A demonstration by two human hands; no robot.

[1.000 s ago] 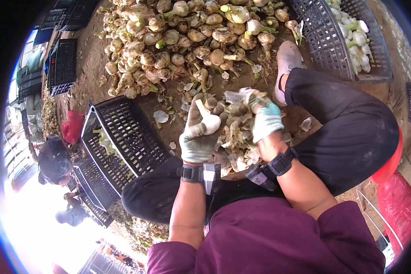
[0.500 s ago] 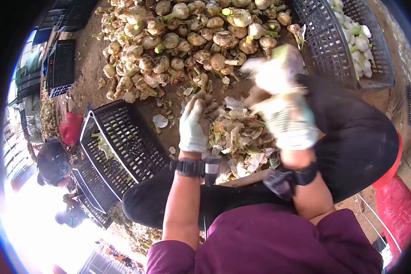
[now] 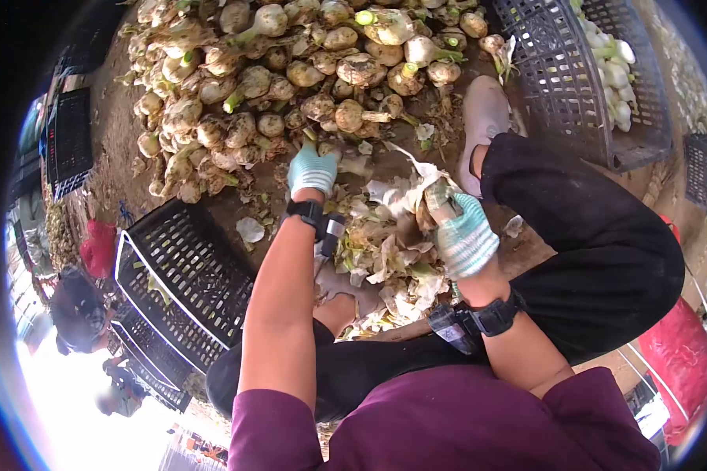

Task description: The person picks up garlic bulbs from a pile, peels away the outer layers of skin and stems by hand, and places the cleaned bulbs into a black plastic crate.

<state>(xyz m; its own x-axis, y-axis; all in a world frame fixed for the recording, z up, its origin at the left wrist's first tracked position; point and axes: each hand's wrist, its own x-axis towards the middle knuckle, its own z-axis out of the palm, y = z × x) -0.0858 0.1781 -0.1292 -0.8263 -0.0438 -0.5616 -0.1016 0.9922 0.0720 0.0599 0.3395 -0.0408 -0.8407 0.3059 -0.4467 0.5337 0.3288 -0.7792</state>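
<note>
My left hand (image 3: 313, 169), in a striped knit glove, is at the near edge of a heap of dirty garlic bulbs (image 3: 247, 86). Its fingers are closed around a bulb with a short green stalk, mostly hidden by the glove. Over a pile of loose peelings (image 3: 401, 271), my right hand (image 3: 465, 234), also gloved, is closed on papery garlic skins (image 3: 428, 184). A long pale strip of them sticks out up and to the left. Whether anything else is inside that fist is hidden.
A black crate (image 3: 554, 74) at upper right holds white bulbs (image 3: 617, 74). Another black crate (image 3: 188, 267) stands tilted at left. My shoe (image 3: 483, 118) and bent knee flank the peelings. Red sacks (image 3: 679, 357) lie at right; a person (image 3: 78, 310) is at far left.
My right hand, blurred before, has moved down and left over the peelings and shows skins in its grip. My left hand has gone from spread fingers to closed ones at the heap.
</note>
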